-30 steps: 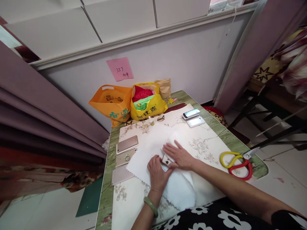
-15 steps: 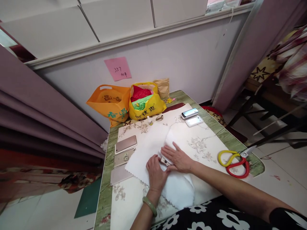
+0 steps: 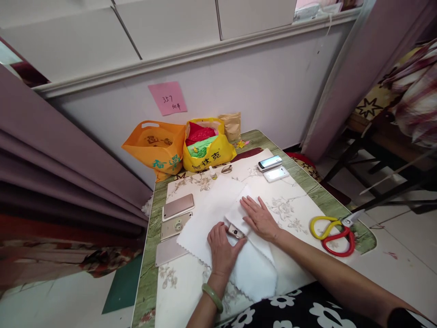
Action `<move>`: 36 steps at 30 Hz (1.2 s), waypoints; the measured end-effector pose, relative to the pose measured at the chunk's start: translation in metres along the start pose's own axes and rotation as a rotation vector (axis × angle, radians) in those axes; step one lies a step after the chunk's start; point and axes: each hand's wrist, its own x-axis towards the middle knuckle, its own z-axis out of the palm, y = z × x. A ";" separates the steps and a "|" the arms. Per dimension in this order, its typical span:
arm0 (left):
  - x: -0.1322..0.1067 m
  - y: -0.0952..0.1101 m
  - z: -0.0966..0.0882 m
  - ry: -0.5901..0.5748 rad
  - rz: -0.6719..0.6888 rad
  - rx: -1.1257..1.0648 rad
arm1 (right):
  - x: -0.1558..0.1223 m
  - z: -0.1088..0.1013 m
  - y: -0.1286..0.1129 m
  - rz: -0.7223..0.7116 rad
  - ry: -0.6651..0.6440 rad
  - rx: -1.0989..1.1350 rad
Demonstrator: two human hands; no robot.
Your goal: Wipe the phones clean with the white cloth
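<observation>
A white cloth [image 3: 208,214] with zigzag edges lies on the table [image 3: 150,269]. My left hand [image 3: 222,249] rests on it, fingers curled around a small phone [image 3: 235,231] that is partly wrapped in the cloth. My right hand [image 3: 259,217] lies flat and open on a folded flap of the cloth just right of the phone, pressing it down. A green bangle [image 3: 213,296] circles my left wrist.
Three phones [image 3: 177,206] lie along the table's left side, two more [image 3: 273,167] at the far right. Yellow-and-red scissors [image 3: 332,230] sit near the right edge. An orange bag [image 3: 157,146] and a yellow bag [image 3: 206,148] stand at the back against the wall.
My right hand slid up and away from me over the folded cloth flap, smoothing it. The left hand stayed on the phone.
</observation>
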 end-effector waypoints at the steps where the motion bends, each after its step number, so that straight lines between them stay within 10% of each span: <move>1: 0.000 0.000 0.000 0.001 0.001 -0.001 | 0.002 0.003 -0.003 -0.007 -0.023 -0.027; 6: 0.000 0.000 0.000 -0.007 0.001 -0.003 | 0.013 0.009 -0.004 -0.326 -0.211 -0.021; 11: -0.001 -0.001 0.001 -0.017 -0.006 -0.010 | 0.021 0.008 0.009 0.066 -0.102 -0.128; 15: -0.001 -0.002 0.001 -0.008 0.002 -0.017 | 0.014 0.010 0.005 -0.236 -0.177 -0.063; 20: 0.000 -0.001 0.001 0.001 0.005 -0.008 | 0.011 0.008 0.001 0.016 -0.077 -0.108; 23: 0.000 0.000 0.000 -0.004 0.000 -0.008 | 0.008 0.008 -0.001 -0.221 -0.160 -0.067; 28: 0.000 0.003 -0.002 -0.022 -0.013 -0.019 | 0.003 0.005 -0.004 -0.073 -0.095 -0.085; 31: 0.000 0.003 -0.002 -0.022 -0.012 -0.032 | 0.002 0.003 -0.004 -0.303 -0.190 -0.035; 36: 0.000 0.000 -0.003 -0.009 -0.052 -0.104 | -0.001 -0.002 -0.005 -0.101 -0.104 -0.079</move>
